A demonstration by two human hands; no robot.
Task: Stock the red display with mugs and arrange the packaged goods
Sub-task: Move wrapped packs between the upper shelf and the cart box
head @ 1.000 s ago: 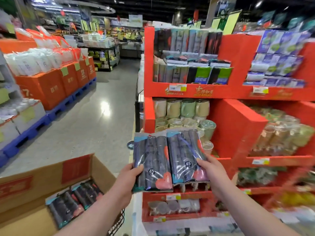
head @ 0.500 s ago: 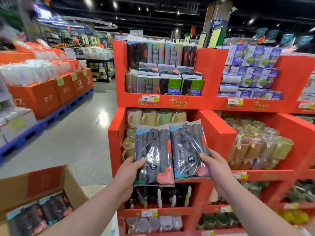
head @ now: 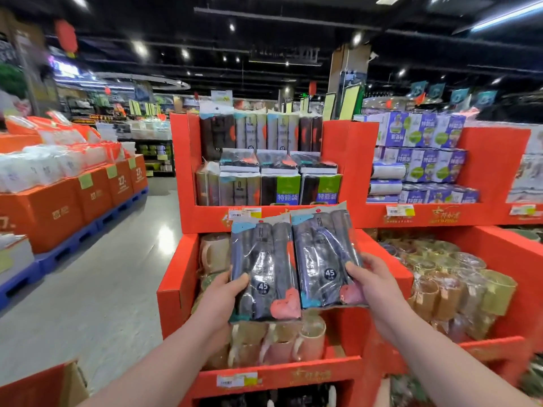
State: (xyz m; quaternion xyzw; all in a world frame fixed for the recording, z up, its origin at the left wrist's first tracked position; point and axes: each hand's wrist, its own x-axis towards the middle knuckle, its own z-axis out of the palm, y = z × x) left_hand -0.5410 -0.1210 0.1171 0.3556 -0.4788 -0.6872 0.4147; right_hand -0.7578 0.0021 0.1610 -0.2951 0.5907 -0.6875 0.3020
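Note:
I hold two clear packs of dark rolls side by side in front of the red display (head: pixel 188 218). My left hand (head: pixel 219 298) grips the left pack (head: pixel 264 271) at its lower left edge. My right hand (head: pixel 373 284) grips the right pack (head: pixel 321 257) at its lower right. Both packs stand upright, level with the mug shelf. Pale mugs (head: pixel 305 339) fill that shelf behind and below the packs. The top shelf holds similar packs (head: pixel 258 160), some standing, some lying flat.
Wrapped cups (head: pixel 449 292) fill the shelf to the right, with blue and white boxes (head: pixel 420 160) above them. An open cardboard box (head: pixel 58 386) sits at the lower left. Orange boxes on blue pallets (head: pixel 73 198) line the left side of the aisle floor (head: pixel 97 289).
Both hands have raised the two packs higher and closer to the display. My view has tilted up, so most of the cardboard box has dropped out of frame.

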